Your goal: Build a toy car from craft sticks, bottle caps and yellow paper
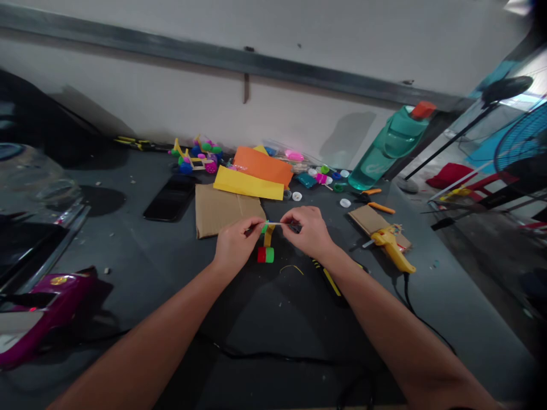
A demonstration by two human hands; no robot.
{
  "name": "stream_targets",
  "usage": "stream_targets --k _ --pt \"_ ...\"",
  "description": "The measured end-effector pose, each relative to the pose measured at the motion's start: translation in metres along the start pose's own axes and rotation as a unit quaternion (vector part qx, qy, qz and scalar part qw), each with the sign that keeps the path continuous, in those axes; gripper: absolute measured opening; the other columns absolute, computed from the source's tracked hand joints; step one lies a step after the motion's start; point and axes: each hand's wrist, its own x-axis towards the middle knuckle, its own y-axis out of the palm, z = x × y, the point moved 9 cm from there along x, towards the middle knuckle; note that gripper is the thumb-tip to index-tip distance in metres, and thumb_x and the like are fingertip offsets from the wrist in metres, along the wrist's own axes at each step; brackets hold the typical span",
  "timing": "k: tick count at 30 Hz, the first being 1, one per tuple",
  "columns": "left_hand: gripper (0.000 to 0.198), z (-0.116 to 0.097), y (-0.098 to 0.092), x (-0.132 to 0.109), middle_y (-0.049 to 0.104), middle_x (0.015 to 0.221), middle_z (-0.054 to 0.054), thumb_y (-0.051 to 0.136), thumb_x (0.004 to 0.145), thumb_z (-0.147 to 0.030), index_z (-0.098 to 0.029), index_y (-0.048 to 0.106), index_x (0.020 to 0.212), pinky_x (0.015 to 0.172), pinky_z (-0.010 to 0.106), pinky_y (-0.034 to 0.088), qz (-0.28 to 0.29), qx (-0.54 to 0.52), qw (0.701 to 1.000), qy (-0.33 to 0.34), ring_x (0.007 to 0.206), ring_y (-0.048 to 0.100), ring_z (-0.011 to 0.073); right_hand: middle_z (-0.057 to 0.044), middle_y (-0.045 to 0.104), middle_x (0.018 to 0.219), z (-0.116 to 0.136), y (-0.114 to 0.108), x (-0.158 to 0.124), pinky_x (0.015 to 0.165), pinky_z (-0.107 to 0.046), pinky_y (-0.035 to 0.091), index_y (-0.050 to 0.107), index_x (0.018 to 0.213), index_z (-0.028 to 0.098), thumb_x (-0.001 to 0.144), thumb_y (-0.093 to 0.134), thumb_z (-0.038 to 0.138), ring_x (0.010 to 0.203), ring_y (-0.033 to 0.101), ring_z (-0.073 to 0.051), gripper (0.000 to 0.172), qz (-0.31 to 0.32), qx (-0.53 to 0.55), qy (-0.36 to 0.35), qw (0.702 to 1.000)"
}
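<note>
Right in the middle of the counter, the left hand and the right hand are working in close together over a thin white stick, held level between them. The left fingers are pressed together, pinching one end, and the right fingers are bunched tight on the other. Up near the left hand, a small green ring sits on the stick, and a narrow yellow strip drops from just beside it toward a stubby red-and-green roll on the counter right below the hands. Are strip and roll joined? Can't tell from this angle! So the stick and ring are the piece in hand, right there between the palms. Just beyond the left hand lies a cardboard sheet, with yellow paper and orange paper overlapping on its far edge. Over on the right, a yellow glue gun rests on a cardboard scrap, orange-handled cutters lie farther back, and a teal water bottle stands at the far right, while a black phone lies flat to the left.
</note>
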Motion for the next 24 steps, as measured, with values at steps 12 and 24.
stream_targets --k 12,24 --pt "0.017 0.0005 0.0001 -0.0002 0.073 0.083 -0.001 0.057 0.084 -0.035 -0.027 0.070 0.089 0.065 0.026 0.049 -0.002 -0.001 1.000 0.000 0.066 0.064 0.0143 0.002 0.065 0.070 0.0021 -0.0006 -0.0001 0.087 -0.036 0.031 0.060 0.073 0.022 0.076 0.057 0.022 0.071 0.057 -0.016 0.005 -0.007 -0.014 0.005 1.000" --pt "0.016 -0.0020 0.0001 0.0000 0.073 0.081 -0.001 0.056 0.084 -0.034 -0.027 0.070 0.089 0.065 0.026 0.050 -0.001 0.004 1.000 0.012 0.067 0.065 0.0144 0.003 0.064 0.068 0.0055 -0.0005 -0.0004 0.087 -0.036 0.031 0.057 0.070 0.022 0.076 0.056 0.021 0.070 0.056 -0.016 0.006 -0.009 -0.022 0.001 1.000"
